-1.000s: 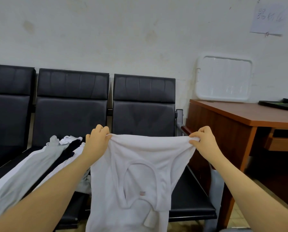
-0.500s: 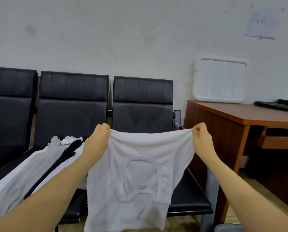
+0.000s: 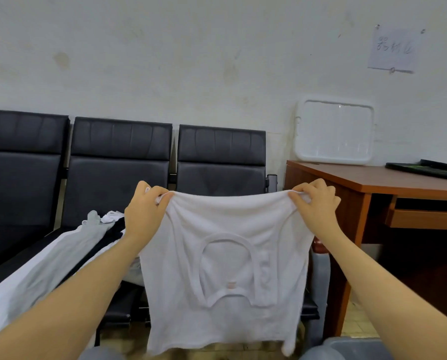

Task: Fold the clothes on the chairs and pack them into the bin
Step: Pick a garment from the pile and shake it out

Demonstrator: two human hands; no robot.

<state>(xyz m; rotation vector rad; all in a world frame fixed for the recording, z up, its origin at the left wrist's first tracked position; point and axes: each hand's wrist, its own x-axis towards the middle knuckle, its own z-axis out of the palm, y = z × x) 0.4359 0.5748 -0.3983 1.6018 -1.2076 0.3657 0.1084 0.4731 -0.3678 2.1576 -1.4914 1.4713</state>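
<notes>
Holding a white vest (image 3: pixel 225 258) spread in the air, the left hand (image 3: pixel 143 213) and the right hand (image 3: pixel 314 205) each pinch one end of its upper edge, fingers curled over the cloth. The hands are level and set well apart, so the edge between them runs nearly taut and the garment hangs flat below, already doubled: its neckline and straps show on the near face. This grip probably serves to square the sides before the next fold. Below and outward of the left hand, more clothes (image 3: pixel 61 258), pale and dark, lie on the seat of a black chair (image 3: pixel 118 167), still unfolded. Beyond the right hand stands a wooden desk (image 3: pixel 388 180), with a white lid (image 3: pixel 334 131) leaning on the wall above it. No bin is clearly identifiable; a grey shape (image 3: pixel 352 349) under the right forearm cannot be identified.
</notes>
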